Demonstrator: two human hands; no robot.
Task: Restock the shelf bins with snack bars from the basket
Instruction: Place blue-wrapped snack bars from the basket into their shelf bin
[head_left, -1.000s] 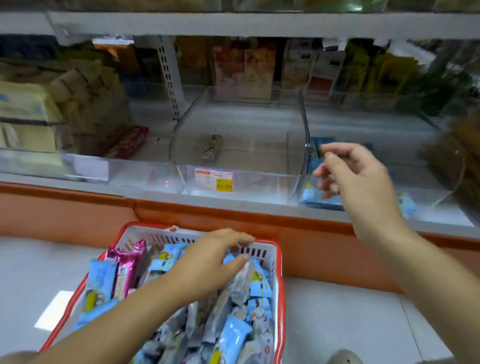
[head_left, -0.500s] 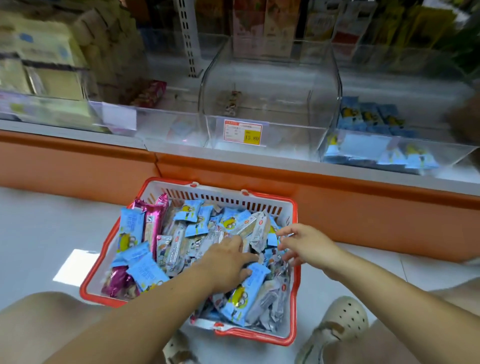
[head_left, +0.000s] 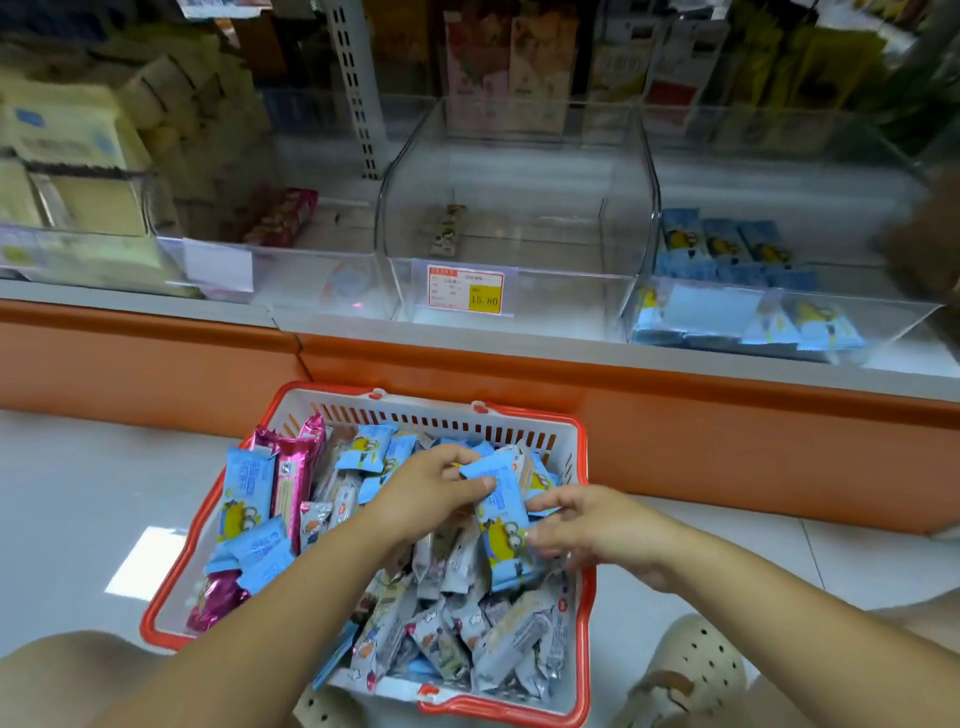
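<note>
The basket (head_left: 426, 402) on the floor (head_left: 78, 493) is heaped with snack bars (head_left: 498, 639) close to its rim, so a hand meets wrappers at once. The left hand (head_left: 431, 493), gripping a blue bar (head_left: 501, 514), and the right hand (head_left: 592, 525) crowd the heap's right half; its left half lies uncovered. Above the far rim the way to the shelf (head_left: 675, 358) is open. The middle bin (head_left: 561, 306) has a low front wall, tall curved side walls and an open top; one lone bar (head_left: 448, 236) lies toward its back. The right bin (head_left: 893, 322) holds blue bars (head_left: 722, 244) in low layers, with room above them.
</note>
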